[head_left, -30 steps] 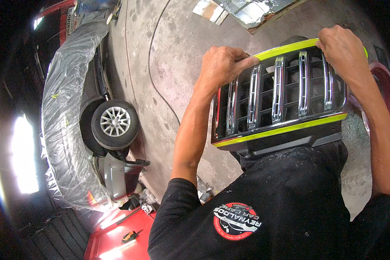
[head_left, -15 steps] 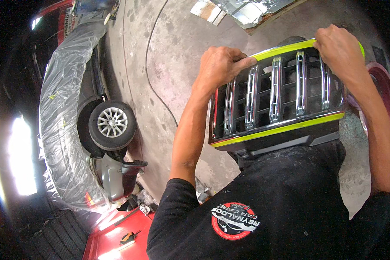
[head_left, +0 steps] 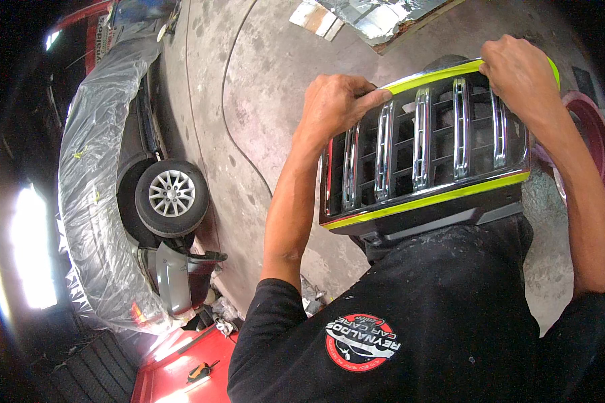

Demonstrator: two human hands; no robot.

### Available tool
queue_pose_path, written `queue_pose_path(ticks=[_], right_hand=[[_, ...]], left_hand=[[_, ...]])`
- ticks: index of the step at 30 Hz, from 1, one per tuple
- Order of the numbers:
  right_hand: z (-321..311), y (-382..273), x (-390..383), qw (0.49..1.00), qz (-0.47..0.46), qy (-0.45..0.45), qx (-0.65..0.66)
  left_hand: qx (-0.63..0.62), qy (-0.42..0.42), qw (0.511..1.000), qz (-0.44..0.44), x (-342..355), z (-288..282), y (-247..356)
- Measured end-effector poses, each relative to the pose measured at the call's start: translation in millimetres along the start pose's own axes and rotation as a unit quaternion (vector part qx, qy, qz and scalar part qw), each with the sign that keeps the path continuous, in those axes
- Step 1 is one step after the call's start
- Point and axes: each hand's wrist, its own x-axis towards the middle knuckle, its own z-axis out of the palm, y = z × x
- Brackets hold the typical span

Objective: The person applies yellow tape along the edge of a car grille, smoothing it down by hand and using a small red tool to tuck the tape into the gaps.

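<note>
A black car grille (head_left: 421,138) with several chrome upright bars rests against my lap and lower torso. Yellow-green masking tape (head_left: 433,76) runs along its far edge, and another strip (head_left: 427,200) covers the near edge. My left hand (head_left: 339,101) is closed at the far left corner, its thumb pressed on the end of the tape. At the far right corner my right hand (head_left: 517,70) is closed over the edge, knuckles up, covering part of the tape. Its fingertips are hidden.
At left stands a car under clear plastic sheeting (head_left: 97,154), its wheel (head_left: 171,197) exposed. A dark hose (head_left: 230,127) crosses the concrete floor. A purplish round tub (head_left: 595,131) sits at right. An orange-and-black tool (head_left: 200,371) lies on a red surface (head_left: 161,376).
The whole scene shifts slightly left in view, grille and hands with it. Both hands keep the same places on the grille's far edge.
</note>
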Motion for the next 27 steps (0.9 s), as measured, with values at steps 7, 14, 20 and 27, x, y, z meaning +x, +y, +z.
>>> queue_pose_path(ticks=[7,14,20,27], right_hand=[[2,3,-3,1.0,-0.002,0.007,-0.004],[9,9,-6,0.996,-0.051,0.075,0.014],[12,10,-7,1.0,-0.001,-0.005,0.01],[-9,25,-34,0.989,-0.079,-0.074,0.104]], left_hand=[[-0.013,0.033,0.996,0.083,7,3,9],[-0.043,-0.027,0.979,0.2,56,19,55],[-0.005,-0.05,0.984,0.172,78,31,80],[0.033,0.002,0.988,0.15,69,37,84]])
